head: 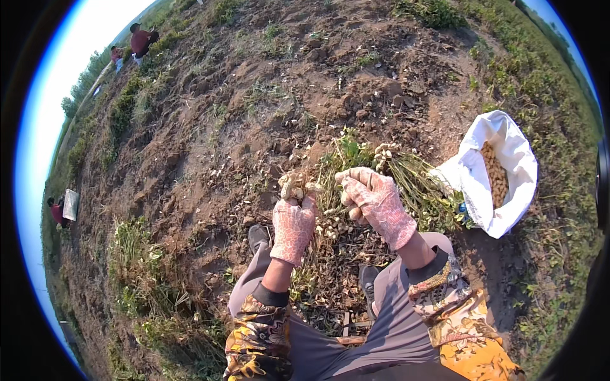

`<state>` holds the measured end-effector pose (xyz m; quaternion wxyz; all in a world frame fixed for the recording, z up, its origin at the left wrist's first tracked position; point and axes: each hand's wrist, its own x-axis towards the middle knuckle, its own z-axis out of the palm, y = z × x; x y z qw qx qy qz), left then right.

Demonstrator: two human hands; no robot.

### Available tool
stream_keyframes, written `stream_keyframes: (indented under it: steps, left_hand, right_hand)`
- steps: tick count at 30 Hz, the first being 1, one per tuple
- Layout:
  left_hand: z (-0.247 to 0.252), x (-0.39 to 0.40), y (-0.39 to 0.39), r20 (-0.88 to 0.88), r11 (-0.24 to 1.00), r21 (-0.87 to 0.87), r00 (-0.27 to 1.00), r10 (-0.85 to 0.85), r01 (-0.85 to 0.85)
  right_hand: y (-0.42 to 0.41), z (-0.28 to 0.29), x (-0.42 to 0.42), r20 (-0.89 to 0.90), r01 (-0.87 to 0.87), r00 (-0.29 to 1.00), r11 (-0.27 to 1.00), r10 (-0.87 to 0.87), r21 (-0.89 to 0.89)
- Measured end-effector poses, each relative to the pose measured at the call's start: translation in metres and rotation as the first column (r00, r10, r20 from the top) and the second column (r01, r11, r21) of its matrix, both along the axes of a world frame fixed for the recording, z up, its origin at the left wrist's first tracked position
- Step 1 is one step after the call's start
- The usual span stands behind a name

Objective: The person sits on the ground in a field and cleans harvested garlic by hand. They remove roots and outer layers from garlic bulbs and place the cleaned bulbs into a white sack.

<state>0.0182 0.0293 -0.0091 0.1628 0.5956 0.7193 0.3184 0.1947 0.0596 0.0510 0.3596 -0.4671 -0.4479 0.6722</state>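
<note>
My left hand, in a pink-and-white work glove, grips a bunch of peanut plants by the stems, with a cluster of peanut pods and roots showing above the fist. To its right, my right hand wears a matching glove and curls around a few loose peanuts. Past the right hand lie pulled peanut plants, some pods still on their roots. On the ground between my feet is a small heap of picked peanuts, partly covered by the hands.
A white woven sack holding peanuts stands at the right, its mouth spread. Piled plant stalks lie at the left on clumpy soil. Several people are far off, one person at upper left. Leafy crop rows run along the right.
</note>
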Motion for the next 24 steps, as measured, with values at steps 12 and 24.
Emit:
stream_keyframes:
  steps: [12,24]
  left_hand:
    - [0.012,0.002,-0.014,-0.153,0.995,-0.055,0.984,-0.088,0.081]
    - [0.005,-0.001,-0.002,-0.277,0.987,0.15,0.956,0.093,-0.053]
  right_hand:
    - [-0.011,-0.005,-0.013,0.49,-0.519,0.838,0.623,0.238,0.585]
    - [-0.001,0.004,0.002,-0.139,0.021,0.99,0.999,-0.017,0.028]
